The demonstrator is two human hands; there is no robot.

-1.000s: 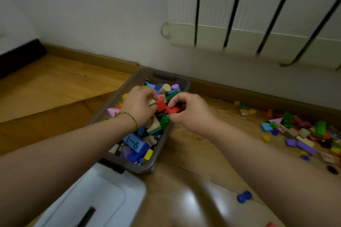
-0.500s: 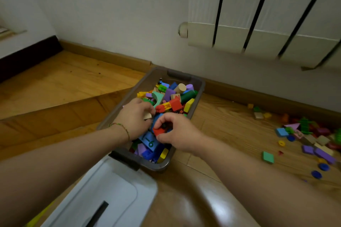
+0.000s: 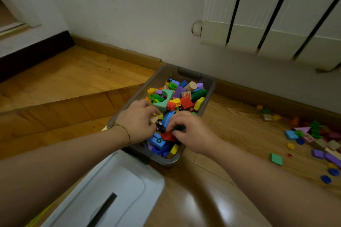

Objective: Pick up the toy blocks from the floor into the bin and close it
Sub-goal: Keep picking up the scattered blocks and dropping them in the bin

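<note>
Honey-coloured wooden floor (image 3: 73, 79) runs up to a white wall. At the near left lies the flat white plastic lid (image 3: 110, 190), its far corner just beside the bin's near end. Next, the left hand (image 3: 137, 121) reaches over the left wall of the grey translucent plastic bin (image 3: 188, 74), fingers curled round a small pale wooden block (image 3: 153, 120). The bin's long axis runs away from the person toward the wall, and it is heaped with coloured pieces. Over its near end the right hand (image 3: 191, 132) pinches what looks like a small dark piece (image 3: 178, 127). Well off to the right, the loose coloured toy blocks (image 3: 313, 138) lie scattered on the floor, clearly nearer the right hand, so that arm seems the one to reach out for them, while the lid sits closer to the left
</note>
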